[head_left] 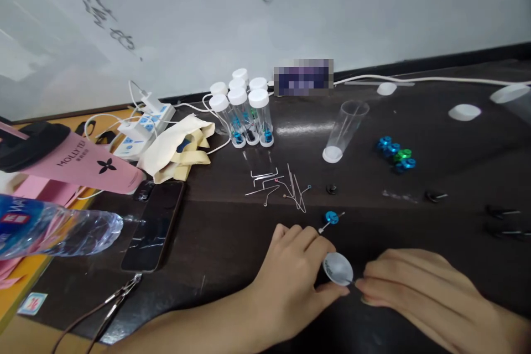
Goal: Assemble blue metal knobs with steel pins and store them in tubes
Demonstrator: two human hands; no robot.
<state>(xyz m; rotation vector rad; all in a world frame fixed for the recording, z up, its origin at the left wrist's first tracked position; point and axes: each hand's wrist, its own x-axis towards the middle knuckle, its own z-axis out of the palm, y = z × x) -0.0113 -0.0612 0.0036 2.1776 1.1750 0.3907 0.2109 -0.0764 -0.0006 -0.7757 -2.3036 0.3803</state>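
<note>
Dark tabletop (232,232), whiteboard behind. Left hand (290,276) pinches a white cap (338,269); right hand (418,287) is curled narrow around a thin pin at it. Seven capped vials (244,113) look done, one open tube (346,130) and loose blue beads (394,152) remain.

Two bare hands (290,282), bare forearms; no sleeves, rings or gloves visible

A dark glossy table (456,177) stands against a white wall (373,5) bearing faint scribbles.
</note>
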